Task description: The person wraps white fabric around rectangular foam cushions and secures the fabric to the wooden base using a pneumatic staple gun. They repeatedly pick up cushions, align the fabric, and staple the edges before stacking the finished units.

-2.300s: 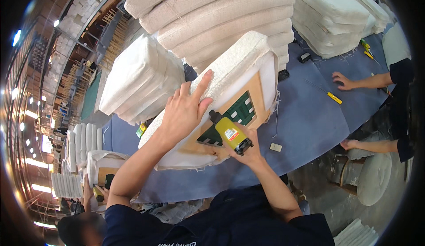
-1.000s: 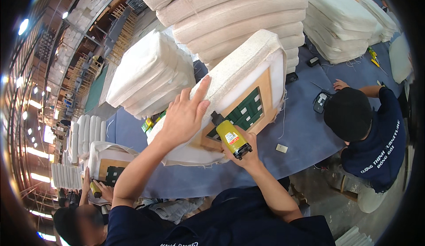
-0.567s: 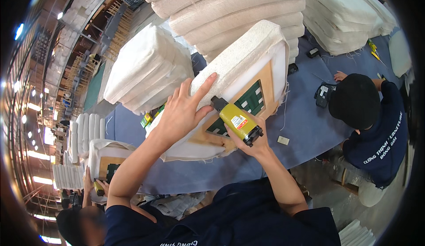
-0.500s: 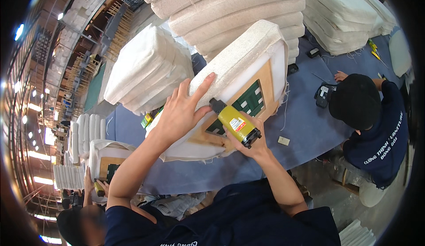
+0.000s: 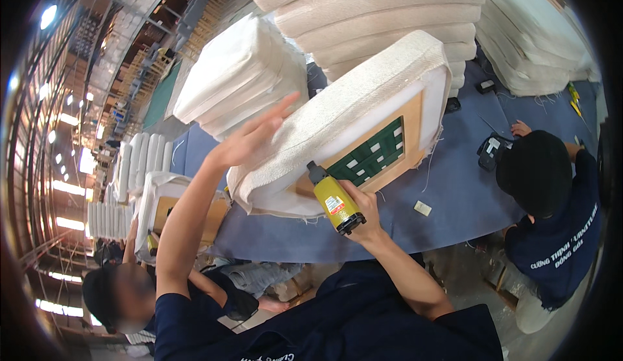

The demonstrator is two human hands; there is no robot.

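Observation:
A cream fabric seat cushion [image 5: 350, 95] stands tilted on edge, its underside turned toward me. That underside has a wooden frame [image 5: 413, 127] around dark green woven webbing [image 5: 373, 153]. My right hand [image 5: 365, 218] is wrapped round a yellow-green staple gun [image 5: 336, 202], whose black nose is at the cushion's white-lined inner edge; whether it touches is unclear. My left hand [image 5: 250, 140], blurred by motion, is at the upper left side of the cushion with its fingers stretched out and nothing in them.
Cushion stacks rise behind: a white one [image 5: 237, 78], a tall cream one [image 5: 383, 20] and another [image 5: 535, 43] at right. A co-worker in a black cap [image 5: 535, 173] sits at right. Another person [image 5: 120, 296] works at lower left. A small pale block [image 5: 422, 208] lies on the blue-covered table [image 5: 454, 186].
My left hand has moved left, away from the gun's nose, along the cushion. The cushion shows more of its webbing, and the staple gun sits slightly lower and left in view.

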